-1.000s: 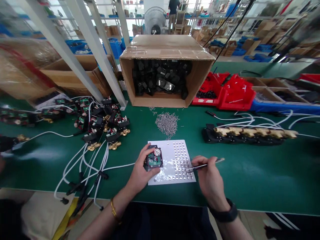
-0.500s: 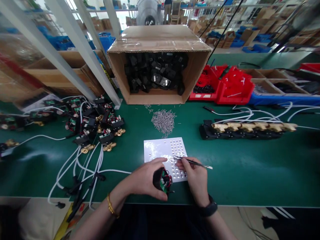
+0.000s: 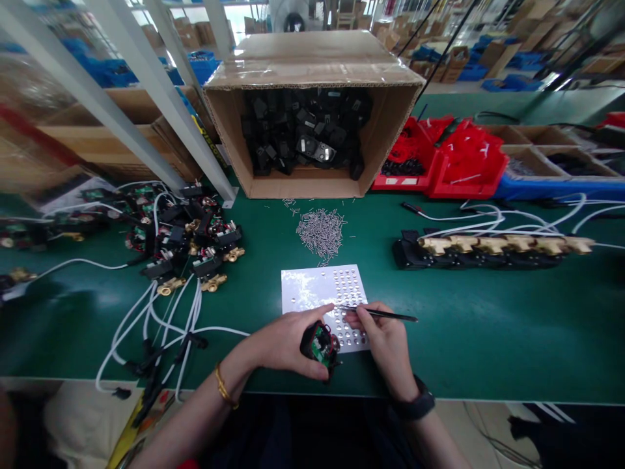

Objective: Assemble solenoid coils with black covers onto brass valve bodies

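My left hand (image 3: 286, 342) grips a small black valve assembly (image 3: 319, 345) with a green circuit board and red wires, tilted at the near table edge. My right hand (image 3: 385, 339) pinches thin metal tweezers (image 3: 385, 314), their tips over the white perforated plate (image 3: 305, 290) that lies flat on the green table (image 3: 488, 339). The plate's right half shows rows of small round parts. A heap of small metal pins (image 3: 319, 231) lies just beyond the plate.
An open cardboard box (image 3: 312, 65) of black parts lies on its side at the back. A pile of wired valves with brass fittings (image 3: 185, 241) sits left, a row of brass-fitted units (image 3: 502, 249) right. Red bins (image 3: 454, 163) stand behind them.
My left hand lifted the valve assembly off the plate and drew it to the near edge, tilting it. My right hand shifted left with the tweezers over the plate.
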The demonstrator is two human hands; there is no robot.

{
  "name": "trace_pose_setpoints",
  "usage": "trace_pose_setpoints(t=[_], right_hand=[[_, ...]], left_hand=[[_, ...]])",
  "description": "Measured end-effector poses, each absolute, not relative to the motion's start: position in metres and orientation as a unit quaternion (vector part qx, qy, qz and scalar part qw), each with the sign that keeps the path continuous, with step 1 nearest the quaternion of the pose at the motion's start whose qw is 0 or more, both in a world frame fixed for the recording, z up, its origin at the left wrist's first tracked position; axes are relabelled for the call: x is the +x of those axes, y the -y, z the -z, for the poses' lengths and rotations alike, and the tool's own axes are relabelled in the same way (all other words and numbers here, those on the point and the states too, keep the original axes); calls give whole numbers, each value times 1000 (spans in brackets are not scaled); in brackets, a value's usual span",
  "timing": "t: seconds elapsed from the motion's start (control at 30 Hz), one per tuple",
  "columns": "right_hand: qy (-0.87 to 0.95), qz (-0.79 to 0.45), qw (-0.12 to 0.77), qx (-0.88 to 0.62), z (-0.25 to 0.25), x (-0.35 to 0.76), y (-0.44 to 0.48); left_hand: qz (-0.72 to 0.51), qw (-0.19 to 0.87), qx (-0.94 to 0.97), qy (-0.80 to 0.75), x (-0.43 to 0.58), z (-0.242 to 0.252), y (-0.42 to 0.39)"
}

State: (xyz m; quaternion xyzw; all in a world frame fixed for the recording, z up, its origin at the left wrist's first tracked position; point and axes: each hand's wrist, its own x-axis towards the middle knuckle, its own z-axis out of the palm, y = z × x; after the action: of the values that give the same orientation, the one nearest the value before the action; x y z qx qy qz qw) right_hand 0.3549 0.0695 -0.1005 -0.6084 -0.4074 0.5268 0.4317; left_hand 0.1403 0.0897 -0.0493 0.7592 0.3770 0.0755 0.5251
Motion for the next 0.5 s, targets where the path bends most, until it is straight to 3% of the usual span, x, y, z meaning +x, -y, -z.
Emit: trace_pose_setpoints(t=[0.33, 0.5], right_hand=[[423, -482, 436, -631, 96, 350, -68], [385, -511, 477, -603, 101, 348, -66]], left_hand=[[-79, 534, 751, -380, 141, 51, -90], [-179, 528, 722, -410, 140, 55, -82]])
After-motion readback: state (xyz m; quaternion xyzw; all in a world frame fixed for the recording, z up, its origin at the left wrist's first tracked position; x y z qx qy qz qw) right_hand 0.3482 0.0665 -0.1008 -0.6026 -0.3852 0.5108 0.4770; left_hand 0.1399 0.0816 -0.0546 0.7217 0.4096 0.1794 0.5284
